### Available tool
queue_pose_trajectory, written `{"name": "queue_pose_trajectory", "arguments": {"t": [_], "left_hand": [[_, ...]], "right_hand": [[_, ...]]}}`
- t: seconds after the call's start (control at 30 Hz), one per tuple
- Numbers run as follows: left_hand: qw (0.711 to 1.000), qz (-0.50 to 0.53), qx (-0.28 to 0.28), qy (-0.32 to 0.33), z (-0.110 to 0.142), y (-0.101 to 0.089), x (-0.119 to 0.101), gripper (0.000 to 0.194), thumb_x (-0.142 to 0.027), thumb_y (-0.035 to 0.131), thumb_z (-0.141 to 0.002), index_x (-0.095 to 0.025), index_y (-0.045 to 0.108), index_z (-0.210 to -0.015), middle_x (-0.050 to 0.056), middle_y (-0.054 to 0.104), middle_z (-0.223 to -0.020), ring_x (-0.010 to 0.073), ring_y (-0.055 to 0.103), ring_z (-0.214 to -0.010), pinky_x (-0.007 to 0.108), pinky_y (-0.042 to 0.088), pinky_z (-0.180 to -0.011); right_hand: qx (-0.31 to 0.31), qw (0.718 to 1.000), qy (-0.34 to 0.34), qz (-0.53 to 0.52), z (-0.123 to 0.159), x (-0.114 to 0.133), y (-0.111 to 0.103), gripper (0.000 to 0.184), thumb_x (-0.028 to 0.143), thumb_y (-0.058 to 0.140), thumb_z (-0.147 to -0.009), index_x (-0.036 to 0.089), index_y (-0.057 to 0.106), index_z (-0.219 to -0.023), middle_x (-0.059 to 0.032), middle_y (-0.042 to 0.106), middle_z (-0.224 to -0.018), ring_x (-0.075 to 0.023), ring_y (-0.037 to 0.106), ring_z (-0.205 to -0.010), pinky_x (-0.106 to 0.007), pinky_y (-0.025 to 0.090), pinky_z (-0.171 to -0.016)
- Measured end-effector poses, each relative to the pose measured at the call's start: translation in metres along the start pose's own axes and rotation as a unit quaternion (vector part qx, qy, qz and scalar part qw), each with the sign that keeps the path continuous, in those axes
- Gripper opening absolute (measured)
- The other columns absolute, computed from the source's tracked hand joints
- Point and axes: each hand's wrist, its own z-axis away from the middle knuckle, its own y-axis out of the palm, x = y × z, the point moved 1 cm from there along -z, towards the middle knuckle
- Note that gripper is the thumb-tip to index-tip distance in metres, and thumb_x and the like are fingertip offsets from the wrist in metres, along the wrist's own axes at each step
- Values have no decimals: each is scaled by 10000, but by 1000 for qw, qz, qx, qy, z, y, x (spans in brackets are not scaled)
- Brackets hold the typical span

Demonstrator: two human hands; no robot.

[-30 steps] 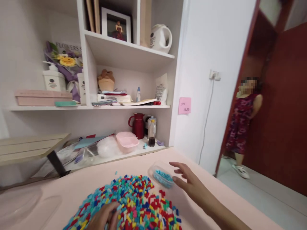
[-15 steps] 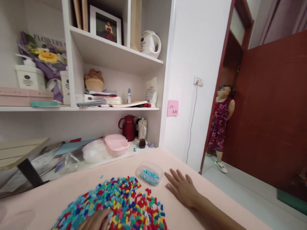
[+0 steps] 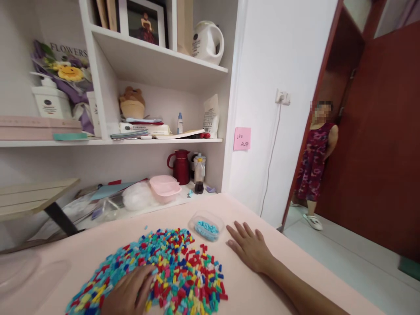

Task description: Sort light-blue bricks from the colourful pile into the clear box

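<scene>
A wide heap of small plastic pieces (image 3: pixel 183 280) in red, blue, yellow, green and other colours lies spread over the pale pink tabletop. My left hand (image 3: pixel 129 291) rests on the near left part of this heap, its fingers curled down and close together; whatever is under the fingertips is hidden. Behind the heap, toward the right, stands a clear plastic container (image 3: pixel 193 216) with many light blue pieces (image 3: pixel 206 230) inside. To the right of the container, and apart from it, my right hand (image 3: pixel 251 248) lies flat on the table with fingers spread, holding nothing.
Transparent lids or trays (image 3: pixel 49 280) lie at the left. Beyond the table, a shelf bears a pink basin (image 3: pixel 165 188), a red thermos jug (image 3: pixel 181 167) and a bottle of dark liquid (image 3: pixel 198 177). A person (image 3: pixel 315 162) stands in the doorway at the right.
My right hand has come down from above the container's right side and now lies flat on the table. My left hand stays on the heap. The view has shifted a little.
</scene>
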Motion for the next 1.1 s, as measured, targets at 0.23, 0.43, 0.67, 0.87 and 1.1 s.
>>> {"name": "queue_pose_trajectory", "arguments": {"t": [0.23, 0.43, 0.67, 0.87, 1.1], "left_hand": [[962, 137, 99, -214, -18, -8, -18, 197, -397, 563, -827, -269, 712, -841, -15, 780, -832, 169, 736, -734, 241, 572, -677], [926, 184, 118, -307, -46, -15, -44, 176, -365, 583, -815, -261, 700, -897, -22, 755, -752, 152, 713, -628, 232, 557, -592], [876, 232, 85, -414, -21, -13, -66, 286, -460, 536, -847, -218, 679, -899, -15, 734, -651, 143, 668, -466, 227, 552, -495], [871, 244, 60, -422, -7, -11, -63, 298, -502, 574, -819, -245, 709, -885, -18, 742, -685, 127, 654, -464, 214, 555, -494], [887, 263, 56, -376, -5, -11, -60, 293, -523, 613, -798, -257, 726, -847, -24, 717, -601, 123, 636, -429, 193, 530, -440]], "right_hand": [[9, 1000, 5, 14, 3, 1, -2, 636, 653, 161, -936, 366, 296, -1487, -43, 239, -1585, -364, 185, -1438, -621, 190, -1075], [8, 1000, 3, 21, 3, 1, 1, 614, 621, 190, -947, 351, 303, -1487, -50, 241, -1584, -355, 191, -1433, -604, 203, -1073], [5, 1000, -6, -8, 2, -1, -1, 570, 572, 238, -957, 326, 396, -1446, -49, 308, -1556, -316, 229, -1426, -547, 214, -1097], [-50, 972, 40, -224, -1, -7, -5, 436, 485, 385, -913, 299, 631, -1221, -32, 526, -1408, -273, 366, -1367, -510, 190, -1129], [-169, 895, 142, -387, -2, -10, -40, 531, 389, 286, -888, 140, 588, -1246, -150, 657, -1174, -282, 637, -1036, -408, 508, -834]]}}
